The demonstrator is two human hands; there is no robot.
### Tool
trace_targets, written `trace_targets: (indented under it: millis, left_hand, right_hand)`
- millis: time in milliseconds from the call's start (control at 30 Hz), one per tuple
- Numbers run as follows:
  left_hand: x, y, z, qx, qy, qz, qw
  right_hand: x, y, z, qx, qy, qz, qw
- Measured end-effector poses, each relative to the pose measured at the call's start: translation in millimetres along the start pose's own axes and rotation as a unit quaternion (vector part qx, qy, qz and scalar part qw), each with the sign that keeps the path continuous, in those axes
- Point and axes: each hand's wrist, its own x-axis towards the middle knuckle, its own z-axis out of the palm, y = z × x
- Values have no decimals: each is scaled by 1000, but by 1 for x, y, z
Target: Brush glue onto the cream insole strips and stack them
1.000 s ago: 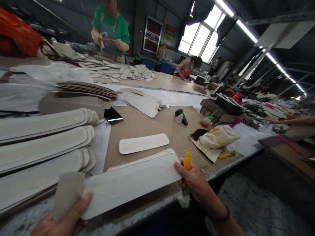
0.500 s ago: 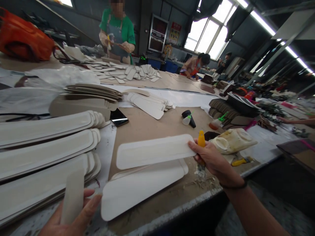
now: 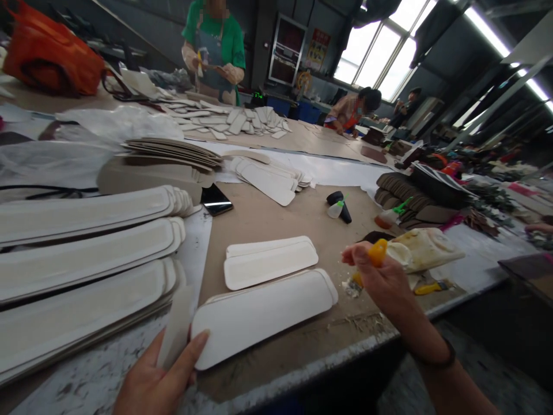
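A pale flat strip (image 3: 175, 323) stands up in my left hand (image 3: 158, 369), between thumb and fingers. The thumb of this hand touches the left end of the near stack of white panels (image 3: 268, 317). Just behind that stack lie smaller white panels (image 3: 270, 262), overlapping and apart from both hands. My right hand (image 3: 380, 282) is closed round a yellow-handled brush (image 3: 377, 253), its glue-crusted end (image 3: 352, 288) pointing down and left over the table.
Piles of long pale panels (image 3: 86, 248) line the left. Behind the work lie a phone (image 3: 217, 202) and a small bottle (image 3: 336, 210). A stained plastic jug (image 3: 425, 249) and another yellow-handled brush (image 3: 430, 287) are right of my hand. People work across the table.
My right hand has let go of the white panel, which now lies behind the near stack; the brush has tilted. My left hand has moved right with the strip, onto the near stack.
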Motion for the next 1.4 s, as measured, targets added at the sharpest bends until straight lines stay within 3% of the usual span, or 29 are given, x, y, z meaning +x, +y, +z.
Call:
trace_targets:
  millis: [133, 233, 367, 467, 533, 767, 967, 1067, 1233, 1400]
  left_hand:
    - [0, 3, 5, -19, -12, 34, 999]
    - [3, -1, 3, -29, -35, 38, 998]
    - [4, -3, -4, -74, -77, 8, 994]
    - [6, -1, -8, -94, -123, -4, 988]
    - [8, -1, -9, -96, -136, -3, 986]
    - [10, -5, -10, -113, -145, 3, 983]
    - [9, -8, -12, -117, -151, 11, 982]
    - [11, -14, -11, -114, -145, 13, 983]
    - [9, -17, -8, -119, -112, -7, 987]
    - [10, -18, -8, -110, -105, -29, 988]
  right_hand:
    - [-25, -34, -1, 11, 30, 7, 999]
    - [-37, -41, 16, 140, -43, 83, 986]
    - [-52, -48, 55, 343, -154, 145, 915]
    - [-63, -53, 81, 382, -214, 182, 881]
    - [-68, -54, 93, 370, -228, 188, 881]
    - [-71, -54, 99, 234, -145, 159, 948]
    - [-81, -66, 103, 235, -134, 136, 953]
    - [-83, -58, 101, 170, -98, 114, 974]
    - [-76, -34, 80, 22, 21, 16, 999]
    - [-66, -16, 61, -100, 91, -95, 986]
